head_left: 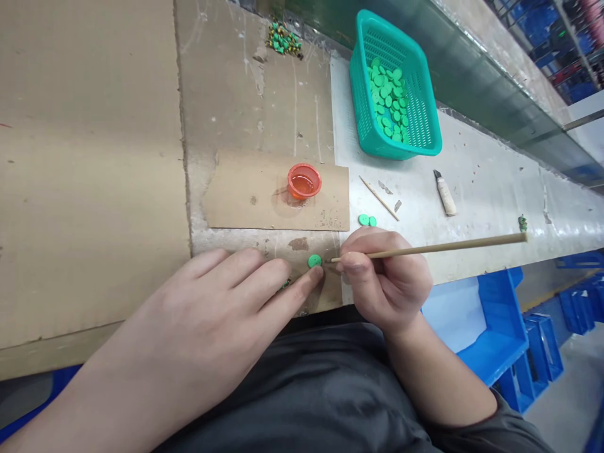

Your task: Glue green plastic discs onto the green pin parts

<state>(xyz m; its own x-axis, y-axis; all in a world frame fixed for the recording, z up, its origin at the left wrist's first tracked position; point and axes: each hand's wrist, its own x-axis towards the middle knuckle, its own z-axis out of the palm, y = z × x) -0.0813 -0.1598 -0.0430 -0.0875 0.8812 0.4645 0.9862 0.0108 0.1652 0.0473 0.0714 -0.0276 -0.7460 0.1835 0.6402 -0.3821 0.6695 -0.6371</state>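
My right hand [389,277] pinches a thin wooden stick [453,246], its narrow tip pointing left. Just left of that tip lies a small round green button [314,260] on the worktop. My left hand [236,302] rests flat with fingers stretched out, and its index fingertip is at the button's lower edge; whether it presses on it I cannot tell. Small dark-and-green pieces [285,283] show partly beneath the left fingers. Beyond the hands, a red cup [304,181] of clear-looking liquid stands on a cardboard strip [245,201]. Two more green buttons [367,220] lie above my right hand.
A teal basket [396,150] holds many green buttons. Near it lie a pointed wooden stick [379,197] and a pale-handled blade tool [445,194]. A pile of green-and-gold pieces [284,41] sits at the back. Cardboard [89,170] covers the left; blue bins [500,340] stand at right.
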